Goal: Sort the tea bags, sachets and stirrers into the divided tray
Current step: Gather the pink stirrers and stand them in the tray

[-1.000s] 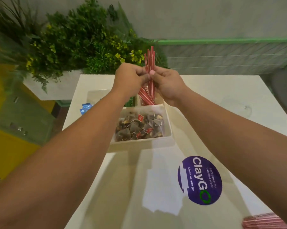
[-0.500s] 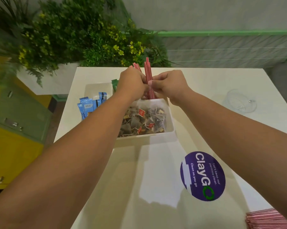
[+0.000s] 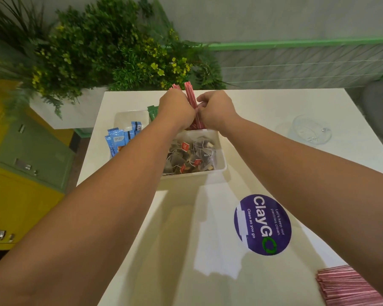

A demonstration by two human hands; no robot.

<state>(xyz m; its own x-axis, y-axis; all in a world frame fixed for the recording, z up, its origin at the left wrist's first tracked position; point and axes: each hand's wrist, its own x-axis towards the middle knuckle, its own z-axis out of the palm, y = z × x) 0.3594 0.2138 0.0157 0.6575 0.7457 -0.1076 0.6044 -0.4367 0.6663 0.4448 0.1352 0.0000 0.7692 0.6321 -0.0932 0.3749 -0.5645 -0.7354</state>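
Note:
A white divided tray stands on the white table. Its near right compartment holds several tea bags with red tags. Blue sachets stand in the left compartment, and a green sachet shows behind my left hand. My left hand and my right hand are pressed together over the far right compartment, both shut on a bundle of red stirrers held upright, lower ends down in the tray. A second pile of red stirrers lies at the table's near right corner.
A clear glass lid lies on the table at the right. A round purple sticker marks the tabletop. A planter of green foliage sits behind the table at left, with yellow and green drawers beside the left edge.
Both hands have lowered the stirrer bundle toward the tray's far compartment, so less of it stands above my fingers. The view has tilted, showing the blue sachets and the glass lid.

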